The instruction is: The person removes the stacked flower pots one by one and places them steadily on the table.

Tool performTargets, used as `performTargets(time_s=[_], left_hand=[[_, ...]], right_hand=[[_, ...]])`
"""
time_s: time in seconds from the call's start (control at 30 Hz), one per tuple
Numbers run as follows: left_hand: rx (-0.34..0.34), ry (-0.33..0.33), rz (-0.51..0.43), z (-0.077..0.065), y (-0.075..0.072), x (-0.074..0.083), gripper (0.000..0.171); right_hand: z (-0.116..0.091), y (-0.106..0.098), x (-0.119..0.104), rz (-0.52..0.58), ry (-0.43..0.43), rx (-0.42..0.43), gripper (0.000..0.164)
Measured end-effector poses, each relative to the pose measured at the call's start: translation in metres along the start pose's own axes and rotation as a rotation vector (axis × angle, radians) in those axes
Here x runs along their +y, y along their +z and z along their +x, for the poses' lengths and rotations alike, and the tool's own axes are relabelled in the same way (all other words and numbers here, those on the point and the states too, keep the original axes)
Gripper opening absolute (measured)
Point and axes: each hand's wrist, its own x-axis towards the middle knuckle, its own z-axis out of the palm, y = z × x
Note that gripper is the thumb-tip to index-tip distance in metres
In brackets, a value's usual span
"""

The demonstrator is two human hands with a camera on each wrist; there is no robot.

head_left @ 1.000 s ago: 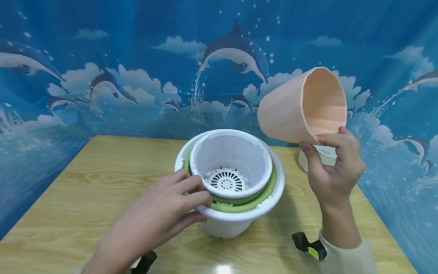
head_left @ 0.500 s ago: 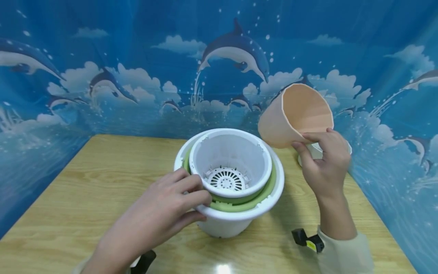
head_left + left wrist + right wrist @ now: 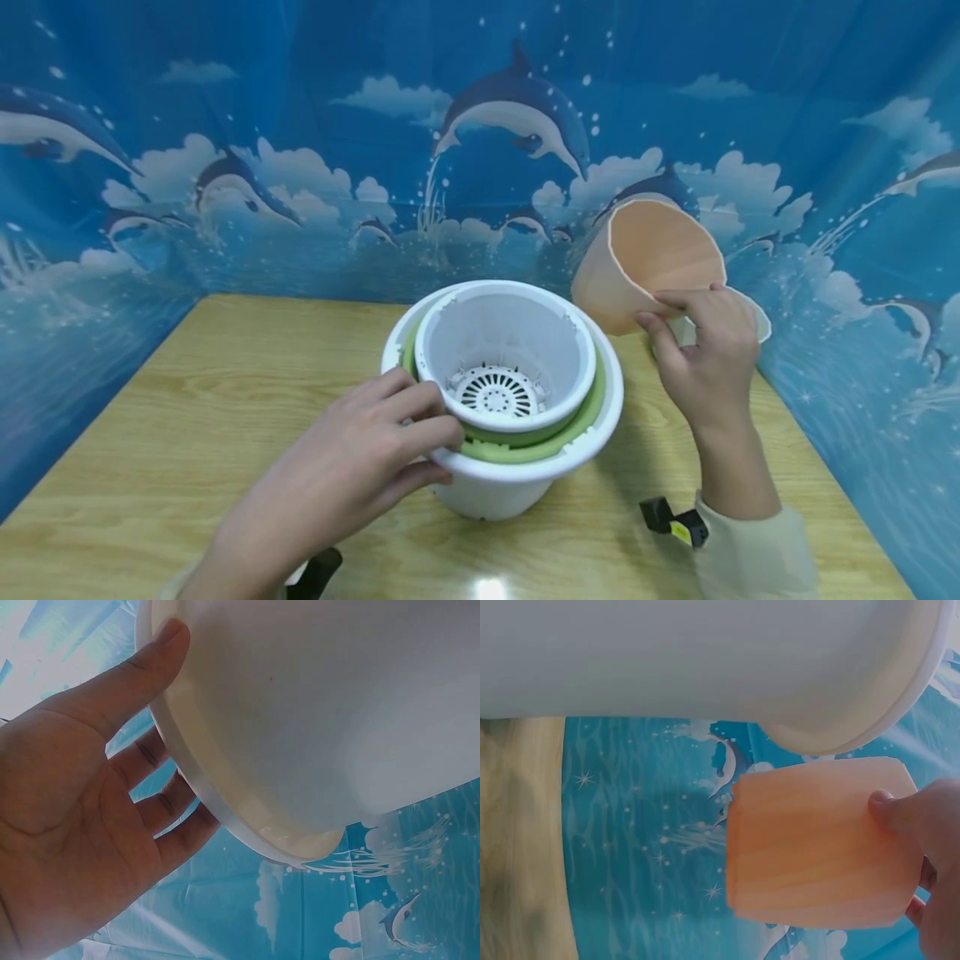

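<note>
A nested stack of flower pots stands mid-table in the head view: a white outer pot (image 3: 491,498), a green pot (image 3: 502,452) inside it, and a white inner pot (image 3: 517,329) with a slotted bottom. My left hand (image 3: 375,433) grips the outer pot's rim, fingers over the top and thumb underneath, as the left wrist view shows on the pot wall (image 3: 322,712). Right of the stack, my right hand (image 3: 708,354) pinches the rim of a peach pot (image 3: 597,287). That pot hangs tilted, its mouth towards me; the right wrist view shows its side (image 3: 825,847).
A pale white pot (image 3: 756,315) stands at the table's back right, mostly hidden by my right hand and the peach pot. Beneath everything is a wood-grain table (image 3: 225,400). A blue dolphin-print curtain (image 3: 300,100) encloses the back and sides.
My right hand has brought the peach pot down and slightly left, close to the table's back right. My left hand keeps its grip on the outer pot's rim.
</note>
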Motion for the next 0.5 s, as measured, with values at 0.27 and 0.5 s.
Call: performTargets(time_s=[0.27,0.5], left_hand=[[0.021,0.020,-0.005,0.002,0.000,0.000,0.024],[0.017,0.014,0.007,0.001,0.000,0.000,0.026]], right_hand=[[-0.003,0.003,0.008,-0.072,0.017,-0.120,0.024],[-0.012,0.013,0.021,-0.146,0.064,-0.304,0.021]])
